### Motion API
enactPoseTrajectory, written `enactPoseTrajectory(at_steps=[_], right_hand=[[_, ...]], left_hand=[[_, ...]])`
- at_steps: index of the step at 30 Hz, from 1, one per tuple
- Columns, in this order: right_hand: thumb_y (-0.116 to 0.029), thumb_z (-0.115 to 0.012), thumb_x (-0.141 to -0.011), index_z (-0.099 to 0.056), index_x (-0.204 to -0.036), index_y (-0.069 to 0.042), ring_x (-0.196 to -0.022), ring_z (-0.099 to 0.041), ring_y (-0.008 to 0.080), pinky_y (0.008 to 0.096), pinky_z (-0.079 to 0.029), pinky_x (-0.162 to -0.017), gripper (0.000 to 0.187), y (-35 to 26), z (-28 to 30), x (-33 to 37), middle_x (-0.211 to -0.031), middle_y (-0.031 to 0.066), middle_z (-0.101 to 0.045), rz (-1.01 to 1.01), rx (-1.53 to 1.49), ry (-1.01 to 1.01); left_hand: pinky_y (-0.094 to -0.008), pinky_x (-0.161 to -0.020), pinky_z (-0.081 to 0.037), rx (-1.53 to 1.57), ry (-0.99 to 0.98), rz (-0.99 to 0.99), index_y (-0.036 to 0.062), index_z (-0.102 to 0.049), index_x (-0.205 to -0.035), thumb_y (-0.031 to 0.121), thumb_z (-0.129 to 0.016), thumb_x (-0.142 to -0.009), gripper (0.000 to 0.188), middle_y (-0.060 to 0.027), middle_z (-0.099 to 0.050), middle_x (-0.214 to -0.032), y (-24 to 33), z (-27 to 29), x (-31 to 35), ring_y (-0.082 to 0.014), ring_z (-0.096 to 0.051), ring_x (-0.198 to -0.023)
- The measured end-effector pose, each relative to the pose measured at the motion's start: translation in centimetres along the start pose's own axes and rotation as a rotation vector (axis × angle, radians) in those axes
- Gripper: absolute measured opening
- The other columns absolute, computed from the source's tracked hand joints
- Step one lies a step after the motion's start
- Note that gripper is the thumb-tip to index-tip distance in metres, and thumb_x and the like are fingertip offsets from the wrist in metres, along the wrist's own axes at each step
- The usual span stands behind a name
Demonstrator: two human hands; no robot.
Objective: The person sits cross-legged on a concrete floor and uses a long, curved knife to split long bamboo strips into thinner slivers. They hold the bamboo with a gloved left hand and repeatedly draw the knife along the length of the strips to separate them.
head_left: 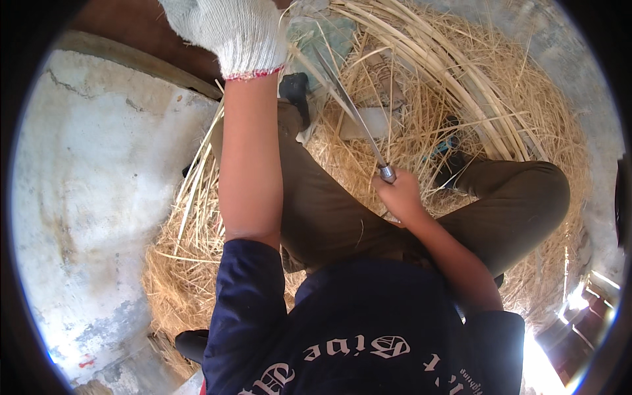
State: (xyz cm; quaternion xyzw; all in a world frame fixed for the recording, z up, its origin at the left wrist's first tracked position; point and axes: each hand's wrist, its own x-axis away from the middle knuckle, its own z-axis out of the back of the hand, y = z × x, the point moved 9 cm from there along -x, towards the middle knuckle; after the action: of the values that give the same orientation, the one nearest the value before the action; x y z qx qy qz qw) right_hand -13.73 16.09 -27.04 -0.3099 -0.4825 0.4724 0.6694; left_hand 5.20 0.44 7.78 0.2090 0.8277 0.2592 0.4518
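Note:
My left hand (230, 29), in a white knitted glove with a red-edged cuff, is stretched forward to the upper edge. Its fingers are cut off or turned away, so what they hold, if anything, is hidden. A pale, thin strip (315, 68) runs beside the glove toward the blade; whether the hand grips it I cannot tell. My bare right hand (399, 196) is closed round the handle of a long, narrow knife (364, 127). The blade points forward and left, over the straw-like shavings between my legs, close to the pale strip.
Fine, dry shavings (553, 131) cover the floor around my bent legs. A bundle of long split strips (461, 72) curves along the far right. A flat pale block (365, 124) lies beyond the knife. A stained, pale wall or slab (112, 171) rises on my left.

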Motion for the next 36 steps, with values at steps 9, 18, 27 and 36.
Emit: enactPoseTrajectory(at_steps=[9, 18, 27, 36], right_hand=[[-0.023, -0.067, -0.084, -0.066, -0.079, 0.002, -0.061, -0.063, 0.0372, 0.0477, -0.048, -0.062, 0.026, 2.7, 0.6, -1.7, -0.068, 0.0203, -0.066, -0.064, 0.243, 0.046], [-0.026, -0.068, -0.081, -0.068, -0.078, 0.003, -0.071, -0.068, 0.0405, 0.0476, -0.052, -0.068, 0.029, -1.0, 2.0, 1.8, -0.070, 0.0243, -0.066, -0.103, 0.126, -0.007], [-0.024, -0.065, -0.081, -0.070, -0.084, 0.003, -0.076, -0.069, 0.0428, 0.0499, -0.052, -0.072, 0.027, 3.5, 2.9, 0.0, -0.077, 0.0264, -0.069, -0.228, 0.272, -0.011], [-0.025, -0.068, -0.080, -0.067, -0.082, 0.003, -0.072, -0.068, 0.0406, 0.0490, -0.051, -0.071, 0.029, 0.8, 5.4, -0.5, -0.074, 0.0240, -0.068, -0.103, 0.243, -0.011]], left_hand=[[-0.0209, -0.043, -0.030, 0.014, 0.018, -0.005, 0.0120, -0.065, -0.098, 0.023, -0.059, -0.102, 0.013, 0.0080, -0.047, -0.066, 0.4, -0.5, 0.0, -0.0017, -0.040, -0.051], [-0.0214, -0.042, -0.029, -0.002, 0.058, -0.016, 0.0119, -0.065, -0.097, 0.023, -0.059, -0.102, 0.013, 0.0081, -0.046, -0.063, -0.4, 0.4, -0.2, -0.0021, -0.039, -0.049], [-0.0212, -0.042, -0.030, 0.013, 0.084, 0.009, 0.0109, -0.065, -0.096, 0.023, -0.059, -0.102, 0.015, 0.0078, -0.047, -0.063, -2.2, 0.4, -1.0, -0.0020, -0.040, -0.050], [-0.0202, -0.043, -0.030, 0.042, 0.035, -0.147, 0.0095, -0.063, -0.097, 0.021, -0.056, -0.105, 0.015, 0.0071, -0.049, -0.068, -1.2, 0.0, -1.4, -0.0016, -0.040, -0.053]])
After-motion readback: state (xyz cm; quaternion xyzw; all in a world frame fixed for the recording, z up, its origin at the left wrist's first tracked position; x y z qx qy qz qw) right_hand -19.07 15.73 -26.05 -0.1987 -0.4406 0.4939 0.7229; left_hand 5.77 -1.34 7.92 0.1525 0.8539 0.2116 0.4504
